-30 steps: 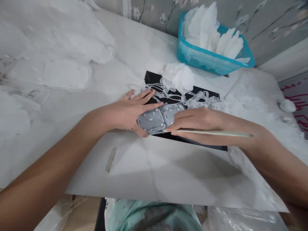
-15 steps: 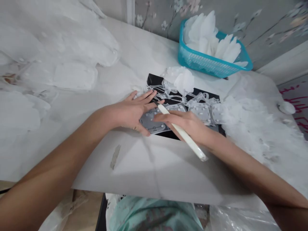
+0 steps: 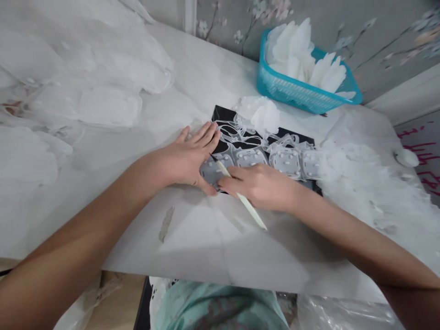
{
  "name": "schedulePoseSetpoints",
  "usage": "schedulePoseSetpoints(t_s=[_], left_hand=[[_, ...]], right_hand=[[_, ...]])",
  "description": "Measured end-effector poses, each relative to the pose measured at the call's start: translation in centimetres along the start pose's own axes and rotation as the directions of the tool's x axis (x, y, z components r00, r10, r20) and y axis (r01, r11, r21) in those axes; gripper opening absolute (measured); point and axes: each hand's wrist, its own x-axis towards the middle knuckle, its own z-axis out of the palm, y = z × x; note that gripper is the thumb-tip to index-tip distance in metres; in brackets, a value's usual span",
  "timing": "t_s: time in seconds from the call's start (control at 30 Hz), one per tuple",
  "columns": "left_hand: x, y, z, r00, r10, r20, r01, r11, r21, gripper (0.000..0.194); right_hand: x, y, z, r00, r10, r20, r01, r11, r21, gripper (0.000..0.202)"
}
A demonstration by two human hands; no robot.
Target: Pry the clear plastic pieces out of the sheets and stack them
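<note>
A black mat (image 3: 225, 112) carries a translucent silicone-like sheet of rounded plates (image 3: 250, 156), joined by pale strips. With fingers stretched out, my left hand (image 3: 187, 158) presses flat over the left end of the sheet. My right hand (image 3: 259, 183) grips a slim white-handled tool (image 3: 252, 211) with a dark pointed tip. That tip touches or hovers just over the leftmost plate, beside my left fingers; contact is not clear. White petal-shaped pieces (image 3: 263, 114) lie at the back edge of the mat.
A turquoise basket (image 3: 295, 89) with white petal-shaped pieces stands at the back right. Heaps of translucent white pieces (image 3: 85, 68) cover the left side. Another fluffy white pile (image 3: 374, 183) lies at the right. The table's front edge (image 3: 206, 278) runs before my lap.
My right hand has turned and moved slightly down, bringing the tool's tip left and lower. My left fingers have drawn closer together, shifting left off the strips.
</note>
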Motion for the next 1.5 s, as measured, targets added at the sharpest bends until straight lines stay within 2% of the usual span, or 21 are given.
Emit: schedulePoseSetpoints(t_s=[0.1,0.27,0.33,0.43,0.5,0.53,0.57,0.6,0.63,0.67,0.73,0.83,0.9,1.03,1.13,1.2,1.27,1.33,1.4,1.43,1.5], left_hand=[[-0.1,0.3,-0.1,0.999,-0.019,0.028,0.019,1.0,0.014,0.128],[0.1,0.0,-0.2,1.0,-0.014,0.026,0.013,0.999,0.038,0.124],[-0.4,0.1,-0.8,1.0,0.007,-0.029,-0.006,1.0,0.029,0.117],[-3.1,1.6,-2.3,0.975,-0.026,-0.223,0.028,1.0,0.006,0.106],[-5.7,3.7,-2.7,0.907,-0.142,-0.398,0.128,0.99,-0.061,0.086],[-6.9,5.0,-2.6,0.849,-0.263,-0.459,0.221,0.965,-0.143,0.068],[-7.9,6.2,-2.1,0.743,-0.421,-0.521,0.328,0.907,-0.264,0.047],[-8.6,7.4,-1.4,0.664,-0.593,-0.456,0.433,0.802,-0.412,0.037],[-8.9,8.4,-0.5,0.641,-0.689,-0.338,0.48,0.704,-0.523,0.04],[-8.9,9.2,0.5,0.659,-0.714,-0.237,0.47,0.637,-0.612,0.043],[-7.8,10.2,2.2,0.697,-0.697,-0.167,0.382,0.558,-0.736,0.04],[-5.5,10.7,3.5,0.713,-0.682,-0.161,0.35,0.545,-0.762,0.035],[-4.5,10.7,3.8,0.712,-0.679,-0.181,0.322,0.545,-0.774,0.034],[-4.3,10.0,4.7,0.672,-0.687,-0.275,0.27,0.573,-0.774,0.038],[-4.5,9.0,5.7,0.666,-0.633,-0.395,0.211,0.668,-0.713,0.038],[-4.6,8.5,6.1,0.681,-0.546,-0.487,0.159,0.76,-0.63,0.036],[-4.6,8.3,6.3,0.678,-0.48,-0.557,0.122,0.821,-0.558,0.036],[-4.6,8.5,6.2,0.646,-0.495,-0.581,0.131,0.822,-0.554,0.036],[-4.6,9.0,6.0,0.608,-0.545,-0.578,0.149,0.793,-0.591,0.037],[-4.6,9.3,5.9,0.593,-0.568,-0.57,0.152,0.775,-0.614,0.038],[-4.6,9.7,5.6,0.571,-0.605,-0.554,0.154,0.742,-0.652,0.038]], right_hand=[[-0.1,-0.9,0.3,0.999,-0.051,0.01,0.052,0.973,-0.225,0.03],[-0.3,-1.4,1.3,0.998,-0.024,-0.058,0.007,0.961,-0.276,0.028],[-0.3,-1.3,1.7,0.996,0.049,-0.071,-0.066,0.962,-0.266,0.026],[-0.3,-1.2,2.2,0.984,0.159,-0.081,-0.172,0.966,-0.191,0.02],[-0.2,-1.1,2.3,0.968,0.221,-0.118,-0.231,0.97,-0.076,0.017],[-0.1,-1.2,2.3,0.953,0.264,-0.147,-0.267,0.964,-0.002,0.016],[-0.1,-1.2,2.3,0.934,0.312,-0.176,-0.302,0.95,0.077,0.016],[0.0,-1.3,2.3,0.911,0.361,-0.199,-0.335,0.93,0.154,0.016],[0.1,-1.4,2.2,0.889,0.407,-0.21,-0.362,0.906,0.221,0.015],[0.1,-1.5,2.0,0.876,0.437,-0.206,-0.378,0.885,0.273,0.014],[0.1,-1.7,1.7,0.887,0.434,-0.158,-0.365,0.869,0.335,0.011],[-0.2,-1.9,1.5,0.914,0.397,-0.088,-0.339,0.863,0.374,0.011],[-0.3,-1.9,1.6,0.907,0.409,-0.096,-0.341,0.851,0.401,0.012],[-0.4,-1.6,1.8,0.863,0.464,-0.199,-0.318,0.806,0.498,0.019],[-0.4,-1.2,1.6,0.845,0.442,-0.301,-0.152,0.738,0.657,0.01],[-0.4,-0.8,1.5,0.816,0.442,-0.373,0.002,0.643,0.766,0.009],[-0.4,-0.5,1.5,0.787,0.487,-0.379,0.094,0.512,0.854,0.022],[-0.3,-0.1,1.7,0.786,0.534,-0.311,0.126,0.354,0.927,0.031],[-0.3,0.4,2.0,0.811,0.532,-0.244,0.144,0.223,0.964,0.034],[-0.3,0.6,2.0,0.821,0.513,-0.25,0.162,0.21,0.964,0.033],[-0.3,0.9,2.0,0.825,0.464,-0.322,0.195,0.301,0.934,0.027]])
